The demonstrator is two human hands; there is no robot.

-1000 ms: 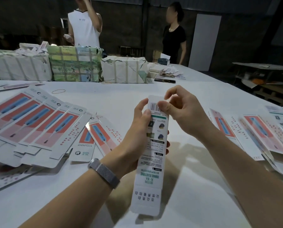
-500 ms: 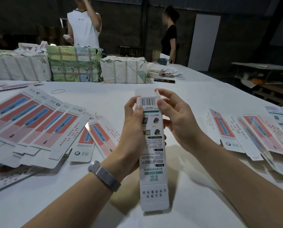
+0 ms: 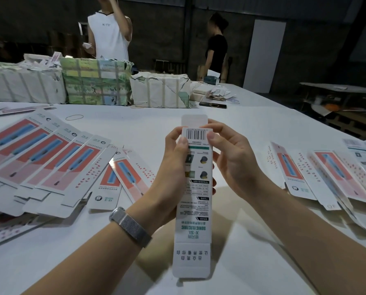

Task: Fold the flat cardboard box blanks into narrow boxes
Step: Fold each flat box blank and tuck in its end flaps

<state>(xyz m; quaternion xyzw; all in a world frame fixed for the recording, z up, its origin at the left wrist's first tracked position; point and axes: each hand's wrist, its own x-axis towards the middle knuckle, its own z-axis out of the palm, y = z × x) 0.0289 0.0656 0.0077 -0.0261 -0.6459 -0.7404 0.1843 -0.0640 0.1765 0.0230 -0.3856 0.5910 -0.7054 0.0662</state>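
Two hands hold one narrow box (image 3: pixel 193 201) upright above the white table (image 3: pixel 252 241), its printed back panel facing the camera and the barcode near its top. The top flap (image 3: pixel 194 120) stands straight up, and the bottom flap (image 3: pixel 191 262) hangs open below. The left hand (image 3: pixel 173 167) grasps the box along its left edge, thumb pressed flat on the panel just below the barcode, fingers curled behind. The right hand (image 3: pixel 231 160) pinches the top right corner beside the barcode, thumb in front, fingers behind. A metal mesh watch band (image 3: pixel 131 226) sits on the left wrist.

On the left of the table lies a fanned row of flat box blanks (image 3: pixel 39 162), red and blue faces up, overlapping one another. More flat blanks (image 3: pixel 327 173) are spread on the right. A rubber band (image 3: pixel 74 117) lies beyond the left row. Wrapped bundles (image 3: pixel 92 81) stand along the table's far edge, with a dark phone (image 3: pixel 212 104) near them. Behind the table stand a person in a white sleeveless top (image 3: pixel 108 37) and a person in black (image 3: pixel 216 50).
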